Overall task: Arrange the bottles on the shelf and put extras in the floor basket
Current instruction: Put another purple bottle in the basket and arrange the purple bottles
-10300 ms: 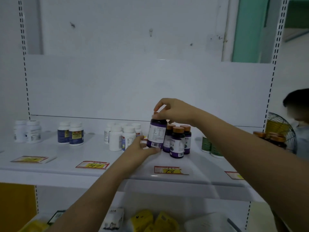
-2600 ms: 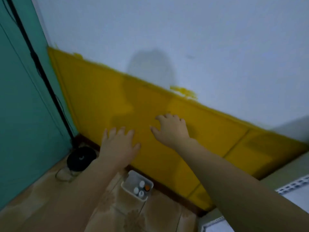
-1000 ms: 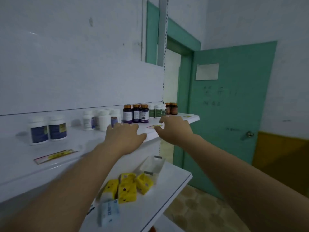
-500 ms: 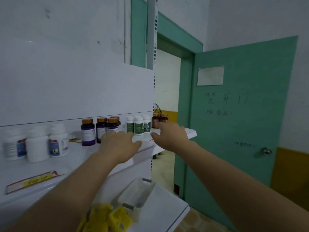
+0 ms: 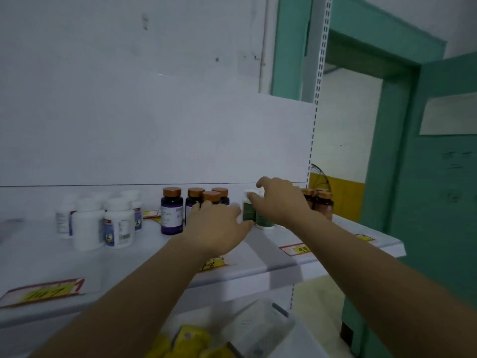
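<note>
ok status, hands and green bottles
Left hand open, by dark purple orange-capped bottles. Right hand over white-capped green-labelled bottles, grip unclear. Brown bottles close behind right hand.

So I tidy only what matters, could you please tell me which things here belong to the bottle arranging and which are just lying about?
Job: shelf, white bottles, purple bottles, green-labelled bottles, brown bottles.
Lying about: yellow packets, clear tub, teal door.
</note>
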`<state>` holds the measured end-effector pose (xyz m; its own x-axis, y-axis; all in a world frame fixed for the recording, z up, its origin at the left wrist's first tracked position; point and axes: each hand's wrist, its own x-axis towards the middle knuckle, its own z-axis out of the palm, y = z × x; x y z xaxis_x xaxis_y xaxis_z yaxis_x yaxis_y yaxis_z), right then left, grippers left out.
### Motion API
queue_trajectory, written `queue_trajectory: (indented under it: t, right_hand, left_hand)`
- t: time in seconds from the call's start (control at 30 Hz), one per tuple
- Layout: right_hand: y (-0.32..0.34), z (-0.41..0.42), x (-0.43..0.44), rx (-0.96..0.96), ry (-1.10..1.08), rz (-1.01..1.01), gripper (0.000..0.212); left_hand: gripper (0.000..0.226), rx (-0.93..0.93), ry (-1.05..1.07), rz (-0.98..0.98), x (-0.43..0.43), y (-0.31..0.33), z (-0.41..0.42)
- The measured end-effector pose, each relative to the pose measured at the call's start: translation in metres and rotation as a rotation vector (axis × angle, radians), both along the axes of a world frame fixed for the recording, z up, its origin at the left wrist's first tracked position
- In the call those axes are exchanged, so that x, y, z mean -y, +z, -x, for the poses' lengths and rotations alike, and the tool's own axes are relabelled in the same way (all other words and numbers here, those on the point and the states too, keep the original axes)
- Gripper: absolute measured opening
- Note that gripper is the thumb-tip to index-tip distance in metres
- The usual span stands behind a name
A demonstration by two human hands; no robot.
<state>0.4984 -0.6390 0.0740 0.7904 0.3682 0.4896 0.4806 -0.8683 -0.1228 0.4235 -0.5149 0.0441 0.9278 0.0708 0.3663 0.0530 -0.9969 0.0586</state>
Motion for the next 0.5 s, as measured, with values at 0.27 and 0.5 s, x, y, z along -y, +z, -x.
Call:
queue_trajectory:
  t: [0.27, 0.5]
  right_hand:
    - [0.002, -0.018, -0.048, -0.032, 0.319, -0.01, 0.048]
    - [-0.008, -0.024, -0.077, -0.088, 0.369, -0.007, 0.048]
  left_hand:
    - [0.042, -0.036, 0.266, -0.005, -0.017, -0.015, 0.012]
    - [0.044, -0.06, 0.411, 0.078, -0.034, -0.029, 0.028]
